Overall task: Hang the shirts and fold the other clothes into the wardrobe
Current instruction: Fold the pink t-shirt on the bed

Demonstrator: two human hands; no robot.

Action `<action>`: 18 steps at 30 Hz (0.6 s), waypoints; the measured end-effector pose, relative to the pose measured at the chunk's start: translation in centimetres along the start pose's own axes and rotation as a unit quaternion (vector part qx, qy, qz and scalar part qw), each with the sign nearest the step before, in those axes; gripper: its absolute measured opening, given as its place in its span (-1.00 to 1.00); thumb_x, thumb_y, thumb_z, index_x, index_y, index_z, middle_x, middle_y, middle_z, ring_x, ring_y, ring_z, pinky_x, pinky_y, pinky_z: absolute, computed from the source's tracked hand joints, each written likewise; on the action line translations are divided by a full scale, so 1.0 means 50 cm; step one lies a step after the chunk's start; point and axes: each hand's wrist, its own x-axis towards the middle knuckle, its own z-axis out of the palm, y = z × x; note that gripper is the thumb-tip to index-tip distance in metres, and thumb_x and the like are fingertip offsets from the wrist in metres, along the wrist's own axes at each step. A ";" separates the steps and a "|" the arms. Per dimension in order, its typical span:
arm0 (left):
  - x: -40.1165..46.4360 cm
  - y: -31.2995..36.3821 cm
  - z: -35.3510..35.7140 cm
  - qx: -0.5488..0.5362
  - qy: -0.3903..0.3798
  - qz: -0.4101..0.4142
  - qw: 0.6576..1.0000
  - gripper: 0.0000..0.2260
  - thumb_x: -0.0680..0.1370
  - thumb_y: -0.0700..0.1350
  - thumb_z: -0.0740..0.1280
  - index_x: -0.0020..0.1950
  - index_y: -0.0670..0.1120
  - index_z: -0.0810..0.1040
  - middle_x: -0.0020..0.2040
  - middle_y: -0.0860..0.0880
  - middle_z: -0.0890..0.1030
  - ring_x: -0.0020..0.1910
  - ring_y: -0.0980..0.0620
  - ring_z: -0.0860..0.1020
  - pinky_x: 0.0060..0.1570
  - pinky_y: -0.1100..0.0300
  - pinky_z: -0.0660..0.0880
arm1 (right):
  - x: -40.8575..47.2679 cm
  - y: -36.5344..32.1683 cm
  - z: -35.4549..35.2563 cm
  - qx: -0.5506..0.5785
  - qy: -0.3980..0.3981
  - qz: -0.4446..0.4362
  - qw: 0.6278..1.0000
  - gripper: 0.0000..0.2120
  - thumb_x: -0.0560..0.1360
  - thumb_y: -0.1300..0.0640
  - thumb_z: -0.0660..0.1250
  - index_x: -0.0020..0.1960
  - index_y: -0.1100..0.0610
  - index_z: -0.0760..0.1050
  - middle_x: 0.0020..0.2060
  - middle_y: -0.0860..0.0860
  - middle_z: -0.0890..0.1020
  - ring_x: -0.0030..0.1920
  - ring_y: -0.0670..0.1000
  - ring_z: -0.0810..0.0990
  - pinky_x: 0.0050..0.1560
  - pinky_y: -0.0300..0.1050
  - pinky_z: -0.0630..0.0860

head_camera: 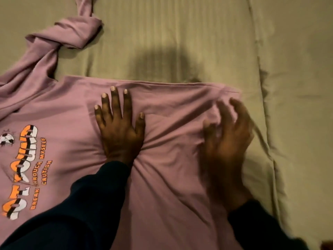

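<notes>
A mauve long-sleeved shirt [171, 159] with an orange and white print at its left lies spread on the bed. Its far sleeve [72, 35] is twisted and trails toward the top left. My left hand [119, 127] presses flat on the shirt's middle with its fingers straight and spread. My right hand [227, 139] is blurred by motion and lies on the shirt near its right hem, fingers spread and slightly bent; whether it pinches the cloth is unclear. Dark sleeves cover both forearms.
The bed is covered by an olive-tan sheet [180, 33] with faint stripes. A thick seam or fold in the bedding [263, 87] runs down the right side. A shadow falls on the sheet beyond the shirt.
</notes>
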 end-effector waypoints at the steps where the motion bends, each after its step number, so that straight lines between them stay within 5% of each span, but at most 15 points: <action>1: 0.000 -0.001 0.000 0.003 -0.003 0.000 1.000 -0.42 0.67 0.20 -0.03 0.64 -0.04 0.09 0.62 -0.16 0.11 0.59 -0.22 0.11 0.54 -0.18 -0.01 | -0.062 -0.015 0.003 -0.023 -0.072 -0.034 0.997 -0.55 0.62 0.01 0.21 0.49 0.08 0.38 0.48 0.14 0.36 0.45 0.17 0.34 0.36 0.09 0.29; 3: 0.004 -0.002 0.001 0.003 -0.015 0.006 1.000 -0.42 0.68 0.21 -0.04 0.64 -0.05 0.08 0.62 -0.17 0.10 0.59 -0.22 0.09 0.54 -0.18 -0.02 | -0.153 -0.025 0.000 -0.096 -0.160 -0.062 0.981 -0.45 0.63 -0.08 0.09 0.59 0.03 0.18 0.60 0.07 0.14 0.57 0.10 0.15 0.43 0.15 0.25; 5: 0.009 0.002 -0.009 -0.004 -0.036 0.006 0.999 -0.42 0.68 0.20 -0.06 0.64 -0.07 0.07 0.63 -0.18 0.08 0.60 -0.22 0.07 0.54 -0.19 -0.03 | -0.196 -0.030 -0.025 -0.118 -0.147 -0.019 0.982 -0.39 0.63 -0.13 0.03 0.62 0.04 0.05 0.62 0.06 -0.03 0.61 0.08 -0.01 0.50 0.11 0.13; 10: -0.114 0.071 -0.101 -0.119 -0.079 0.001 0.990 -0.44 0.68 0.02 0.04 0.60 -0.25 0.11 0.61 -0.26 0.06 0.61 -0.21 0.02 0.55 -0.16 -0.03 | -0.314 -0.056 -0.063 -0.087 -0.166 -0.112 0.976 -0.44 0.67 -0.11 -0.08 0.61 0.07 0.08 0.62 -0.03 -0.06 0.60 0.03 0.01 0.53 -0.03 -0.07; 13: -0.324 0.110 -0.173 -0.140 -0.123 0.037 0.982 -0.42 0.64 0.00 0.13 0.59 -0.24 0.16 0.61 -0.23 0.09 0.61 -0.18 0.06 0.53 -0.14 0.05 | -0.375 -0.011 -0.075 -0.112 -0.164 -0.048 0.979 -0.46 0.66 -0.11 -0.02 0.54 0.13 0.28 0.60 0.02 0.10 0.55 0.11 0.17 0.50 -0.01 0.04; 15: -0.453 0.103 -0.201 -0.168 -0.117 -0.001 0.979 -0.46 0.62 0.03 0.13 0.55 -0.19 0.29 0.59 -0.18 0.21 0.55 -0.15 0.21 0.46 -0.03 0.18 | -0.403 0.013 -0.106 -0.112 -0.085 0.051 0.989 -0.47 0.59 -0.08 0.16 0.43 0.21 0.42 0.47 0.21 0.35 0.39 0.26 0.36 0.35 0.09 0.26; 18: -0.582 0.086 -0.231 -0.207 -0.092 -0.088 0.970 -0.63 0.63 0.03 0.10 0.39 -0.03 0.46 0.48 -0.01 0.39 0.18 -0.13 0.47 0.20 0.09 0.33 | -0.473 0.019 -0.147 -0.075 -0.046 0.060 0.994 -0.56 0.55 -0.09 0.24 0.26 0.21 0.54 0.23 0.26 0.51 0.12 0.31 0.49 0.14 0.11 0.37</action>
